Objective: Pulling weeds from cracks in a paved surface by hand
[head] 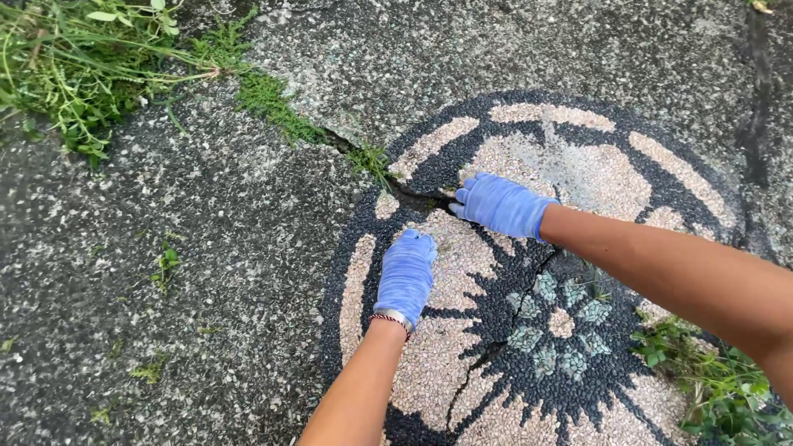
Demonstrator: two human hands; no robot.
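Left hand (pixel 406 277): blue glove, bracelet at the wrist, fingers curled down and bunched together, knuckles up, pressed onto a pale panel of the pebble mosaic (pixel 578 177). Whether anything is pinched under the fingertips cannot be told; nothing shows between them.

Right hand (pixel 501 204): blue glove, fingers curled and drawn together, tips meeting the ground at the crack (pixel 413 198). What they close on, if anything, is hidden beneath the glove.

Crack: a dark, jagged gap running from the grey pavement into the round mosaic, passing directly under the right fingertips and just ahead of the left knuckles. Small green weeds (pixel 372 158) sprout along it, just beyond and to the left of the right hand's tips.

Pebble mosaic: circular, black pebble bands around pale pinkish panels, under both hands. A flower motif (pixel 553 322) of greenish stones (set in black) lies behind the two hands, nearer the wearer, between the forearms.

Grey pavement (pixel 206 248): speckled aggregate, to the left of the left hand, with small tufts of green.

Grass clump (pixel 74 66): well apart from both hands, far left and ahead.

Leafy plants (pixel 710 388): below the right forearm, well behind the grip.
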